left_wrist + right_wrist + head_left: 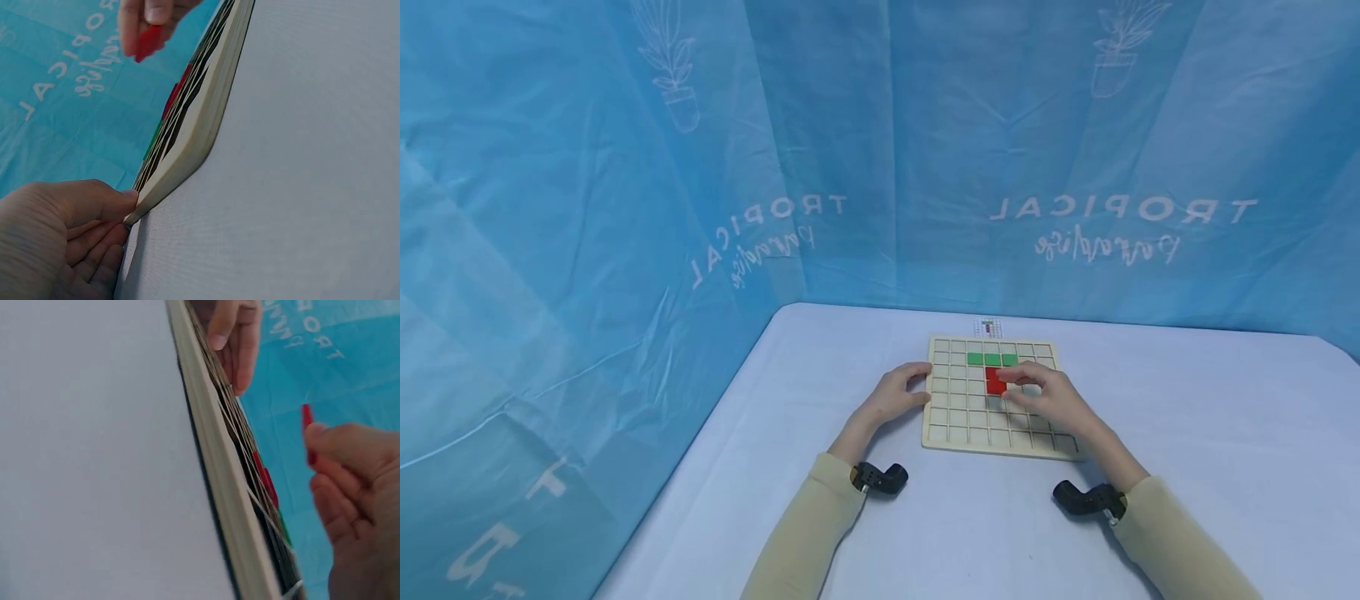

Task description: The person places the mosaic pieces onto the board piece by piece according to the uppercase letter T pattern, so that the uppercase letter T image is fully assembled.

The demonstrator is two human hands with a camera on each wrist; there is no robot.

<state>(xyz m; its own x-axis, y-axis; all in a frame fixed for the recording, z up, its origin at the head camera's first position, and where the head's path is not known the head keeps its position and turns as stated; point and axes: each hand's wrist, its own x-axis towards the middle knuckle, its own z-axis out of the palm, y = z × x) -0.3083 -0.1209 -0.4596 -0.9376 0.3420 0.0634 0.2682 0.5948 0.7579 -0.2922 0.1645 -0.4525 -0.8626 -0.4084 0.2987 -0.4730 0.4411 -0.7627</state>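
A pale wooden grid board (958,414) lies on the white table, with three green tiles (992,359) in a row near its far side. Red tiles (992,372) sit just below the middle green one. My left hand (897,392) holds the board's left edge, thumb and fingertips against it. Over the board, my right hand (1041,396) pinches a red tile (149,44) between thumb and fingers. In the right wrist view, this red tile (307,415) stands on edge, apart from the board. From the head view I cannot tell it clearly from the red tiles below.
A small printed card (988,327) with a coloured grid pattern lies just beyond the board's far edge. Blue curtains (925,167) with white lettering hang behind and to the left of the table (970,533). Both wrists wear black cameras (880,478).
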